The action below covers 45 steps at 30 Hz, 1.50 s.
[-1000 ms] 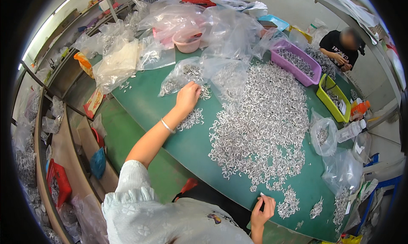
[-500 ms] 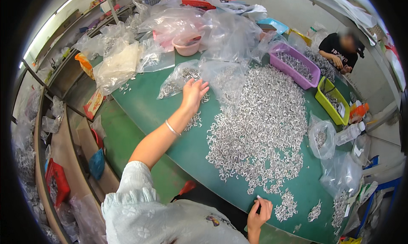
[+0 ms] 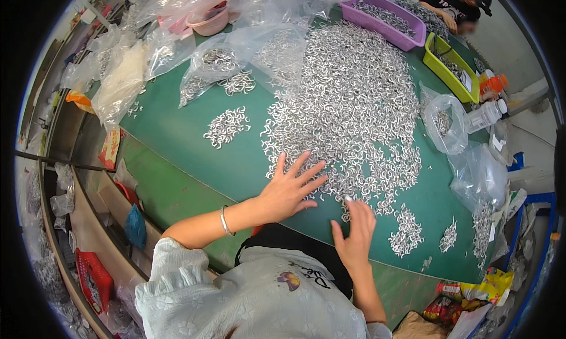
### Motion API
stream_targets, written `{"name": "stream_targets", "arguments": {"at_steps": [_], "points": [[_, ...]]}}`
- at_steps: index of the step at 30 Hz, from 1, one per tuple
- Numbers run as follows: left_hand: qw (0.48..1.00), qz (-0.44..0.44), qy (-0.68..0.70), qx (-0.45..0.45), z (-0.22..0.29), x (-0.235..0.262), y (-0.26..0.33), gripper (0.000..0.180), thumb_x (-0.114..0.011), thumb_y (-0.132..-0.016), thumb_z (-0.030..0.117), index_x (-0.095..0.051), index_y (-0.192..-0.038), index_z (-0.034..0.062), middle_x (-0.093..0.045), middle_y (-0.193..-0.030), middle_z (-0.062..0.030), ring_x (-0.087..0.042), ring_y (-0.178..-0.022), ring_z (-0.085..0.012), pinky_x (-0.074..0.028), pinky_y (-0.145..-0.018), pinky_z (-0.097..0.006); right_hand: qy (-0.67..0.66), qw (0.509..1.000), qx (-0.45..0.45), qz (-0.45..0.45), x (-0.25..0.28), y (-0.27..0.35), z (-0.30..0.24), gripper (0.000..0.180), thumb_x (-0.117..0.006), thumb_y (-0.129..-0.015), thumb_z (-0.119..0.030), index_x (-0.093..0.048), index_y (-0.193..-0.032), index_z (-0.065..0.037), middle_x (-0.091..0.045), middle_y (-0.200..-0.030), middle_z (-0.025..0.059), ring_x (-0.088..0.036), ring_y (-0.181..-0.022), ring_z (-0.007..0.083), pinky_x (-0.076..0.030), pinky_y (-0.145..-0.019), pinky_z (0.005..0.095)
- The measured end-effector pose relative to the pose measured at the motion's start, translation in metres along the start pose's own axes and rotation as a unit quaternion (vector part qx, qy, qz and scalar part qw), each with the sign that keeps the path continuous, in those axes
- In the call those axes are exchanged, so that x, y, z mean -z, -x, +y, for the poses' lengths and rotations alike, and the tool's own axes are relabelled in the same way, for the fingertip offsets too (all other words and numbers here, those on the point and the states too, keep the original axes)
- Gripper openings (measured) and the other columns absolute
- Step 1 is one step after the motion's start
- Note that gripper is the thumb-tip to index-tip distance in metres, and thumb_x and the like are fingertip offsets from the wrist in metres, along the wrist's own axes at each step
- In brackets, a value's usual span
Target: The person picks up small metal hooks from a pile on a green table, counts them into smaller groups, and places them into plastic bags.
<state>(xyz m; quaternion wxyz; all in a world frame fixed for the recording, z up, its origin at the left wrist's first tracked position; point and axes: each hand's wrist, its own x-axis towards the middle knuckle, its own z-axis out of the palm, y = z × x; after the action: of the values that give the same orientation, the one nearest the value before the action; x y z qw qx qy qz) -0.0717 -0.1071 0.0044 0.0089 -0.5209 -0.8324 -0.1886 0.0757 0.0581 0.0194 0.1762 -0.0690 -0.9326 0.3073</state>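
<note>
Main pile of small silver-grey curved pieces (image 3: 359, 91) sits mid-bench, a wide, dense spread on the green bench (image 3: 177, 141), thinning to loose bits at its near edge.

Left hand (image 3: 284, 192): palm down, fingers (image 3: 311, 172) spread wide, tips over the pile's near-left edge. Contact or just above, can't tell. Nothing seen pinched. Bracelet (image 3: 224, 220) on that wrist.

Right hand (image 3: 355, 233): just right of the left one, at the pile's near edge. Thumb stands apart, other fingers close together and slightly bent. Pale spot at the index tip; can't tell if it's nail or a piece.

Side heaps, same kind of pieces: left heap (image 3: 227, 127) well apart from the pile; right heap (image 3: 407, 231) near the right hand; smaller heap (image 3: 448, 236) beyond it.

Clear bag (image 3: 197, 67) at far left, pieces in it and spilling at its mouth. Purple tray (image 3: 382, 33) and yellow-green tray (image 3: 446, 78) along the far right, both loaded. Clear bottle (image 3: 483, 116) lies on its side near the yellow-green one. Pink bowl (image 3: 211, 25) far left, among plastic. Co-worker (image 3: 448, 0) at top right, dark shirt and cap.
</note>
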Motion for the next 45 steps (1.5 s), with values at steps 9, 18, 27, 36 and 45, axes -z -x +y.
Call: {"name": "stream_targets", "arguments": {"at_steps": [9, 18, 27, 36, 45], "points": [[0.999, 0.045, -0.019, -0.001, -0.034, -0.013, -0.028, 0.045, -0.067, -0.083, 0.025, -0.054, -0.124, 0.0128, -0.045, -0.137, -0.0098, -0.037, -0.130, -0.0337, -0.029, -0.106, -0.054, 0.132, 0.990, 0.050, 0.007, -0.005, -0.032, 0.035, 0.036, -0.065, -0.082, -0.005, -0.057, -0.118, -0.003, -0.060, -0.112, 0.0106, -0.049, -0.122, 0.0296, -0.029, -0.102, 0.0498], [0.996, 0.077, -0.044, 0.009, -0.038, -0.016, -0.071, 0.046, -0.068, -0.082, 0.031, -0.056, -0.121, 0.0093, -0.045, -0.136, -0.0128, -0.040, -0.125, -0.0350, -0.032, -0.104, -0.049, 0.056, 0.993, 0.096, -0.032, -0.017, -0.061, 0.007, 0.050, -0.068, -0.080, -0.010, -0.050, -0.126, 0.001, -0.056, -0.122, 0.0183, -0.048, -0.121, 0.0354, -0.034, -0.101, 0.0452], [0.981, 0.107, -0.118, 0.113, -0.097, -0.035, -0.180, 0.062, -0.052, -0.093, 0.044, -0.040, -0.139, 0.0048, -0.030, -0.146, -0.0252, -0.023, -0.137, -0.0440, -0.022, -0.105, -0.063, 0.151, 0.983, -0.022, 0.097, -0.012, -0.223, 0.123, 0.069, -0.069, -0.081, -0.023, -0.038, -0.138, -0.001, -0.048, -0.132, 0.0196, -0.040, -0.124, 0.0365, -0.028, -0.104, 0.0483], [0.994, -0.050, -0.095, -0.027, -0.069, -0.015, -0.141, 0.054, -0.050, -0.094, 0.041, -0.043, -0.139, 0.0118, -0.033, -0.147, -0.0152, -0.026, -0.135, -0.0440, -0.023, -0.107, -0.060, 0.129, 0.992, -0.012, 0.001, -0.012, -0.210, 0.133, 0.072, -0.061, -0.087, -0.037, -0.033, -0.141, 0.003, -0.043, -0.136, 0.0239, -0.035, -0.129, 0.0404, -0.021, -0.108, 0.0524], [0.998, 0.025, -0.063, -0.019, -0.096, -0.038, -0.288, 0.052, -0.052, -0.094, 0.037, -0.047, -0.132, 0.0022, -0.041, -0.139, -0.0218, -0.036, -0.130, -0.0402, -0.027, -0.107, -0.054, 0.120, 0.983, -0.076, 0.116, 0.004, -0.288, 0.201, 0.068, -0.061, -0.088, -0.039, -0.038, -0.137, 0.003, -0.048, -0.130, 0.0243, -0.044, -0.122, 0.0391, -0.031, -0.104, 0.0468]]}}
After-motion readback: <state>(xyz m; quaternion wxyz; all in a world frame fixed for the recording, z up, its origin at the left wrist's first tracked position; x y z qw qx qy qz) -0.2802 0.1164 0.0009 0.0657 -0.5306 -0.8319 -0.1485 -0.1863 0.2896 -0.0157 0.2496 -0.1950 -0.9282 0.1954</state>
